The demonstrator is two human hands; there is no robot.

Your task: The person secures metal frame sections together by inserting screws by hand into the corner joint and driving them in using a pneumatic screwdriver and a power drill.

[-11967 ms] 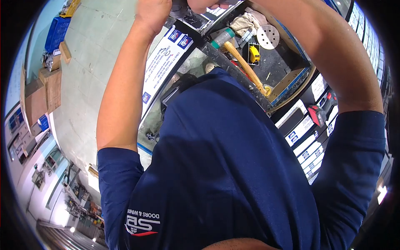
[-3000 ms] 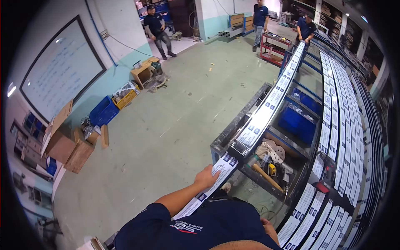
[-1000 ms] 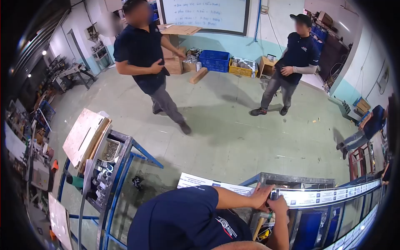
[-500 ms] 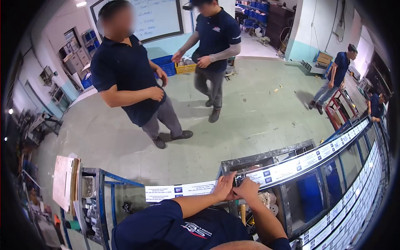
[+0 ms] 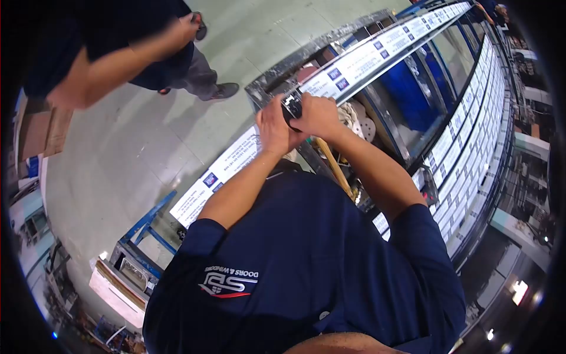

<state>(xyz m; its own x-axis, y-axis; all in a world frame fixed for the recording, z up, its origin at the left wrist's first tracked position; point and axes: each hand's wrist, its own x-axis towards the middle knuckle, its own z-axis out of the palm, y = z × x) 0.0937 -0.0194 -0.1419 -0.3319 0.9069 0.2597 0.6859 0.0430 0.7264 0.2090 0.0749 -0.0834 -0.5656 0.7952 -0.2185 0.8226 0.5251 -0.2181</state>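
Observation:
A long profile bar [image 5: 359, 64] covered with white printed film runs diagonally in front of my body, and its lower-left stretch [image 5: 221, 162] shows beyond my left forearm. At the middle of it, a small black part with a cut-out shape [image 5: 292, 106] sits between my hands. My left hand [image 5: 274, 130] closes against the near-left side of this black part. My right hand [image 5: 318, 118] grips it from the right, with fingers curled. My palms hide its underside, and its exact kind is unclear.
Below the bar are a metal frame stand [image 5: 383, 127], a wooden handle [image 5: 336, 168] and blue bins [image 5: 407, 94]. More film-covered bars [image 5: 471, 135] lie to the right. A co-worker's arm [image 5: 127, 62] is at upper left. Boards [image 5: 118, 295] lean at lower left.
My view has tilted down and turned, so my hands and shirt appear larger and higher. Both hands stay at the black part on the bar. The nearest co-worker now shows only partly, at upper left.

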